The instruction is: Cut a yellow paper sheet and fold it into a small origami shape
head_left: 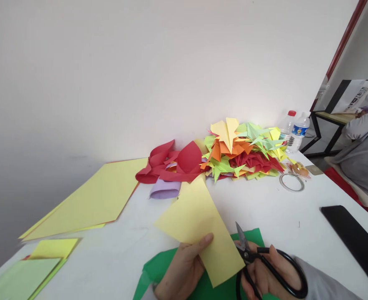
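A pale yellow sheet of paper [199,221] is pinched in my left hand [187,260], the thumb lying on top and the fingers behind. My right hand [271,271] is wrapped round the black handles of a pair of scissors [248,254]. The scissors point up and away from me, right beside the sheet's right edge; their blades look nearly closed. Whether the blades touch the paper I cannot tell. Beneath both hands lies green paper [159,262], partly covered by them.
Folded paper planes [234,154] are heaped against the wall, beside curled red paper [184,162] and a purple roll [165,188]. Large yellow sheets [99,196] and small green ones [21,275] lie left. Rightward are tape [292,182], bottles [298,133], a black object [354,246] and another person [365,154].
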The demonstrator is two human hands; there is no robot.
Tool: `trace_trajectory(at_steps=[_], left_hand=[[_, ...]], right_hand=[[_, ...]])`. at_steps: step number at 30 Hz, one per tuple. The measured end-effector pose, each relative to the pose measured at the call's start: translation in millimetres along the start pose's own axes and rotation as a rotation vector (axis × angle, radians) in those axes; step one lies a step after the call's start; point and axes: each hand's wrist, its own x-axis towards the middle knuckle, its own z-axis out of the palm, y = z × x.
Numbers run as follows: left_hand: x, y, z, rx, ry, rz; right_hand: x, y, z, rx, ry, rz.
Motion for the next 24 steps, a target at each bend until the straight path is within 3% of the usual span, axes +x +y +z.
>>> trace_trajectory(at_steps=[24], left_hand=[[0,4,4.3,-0.067,0.006,0.007]], right_hand=[[-1,-7,4,-0.032,0.013,0.007]])
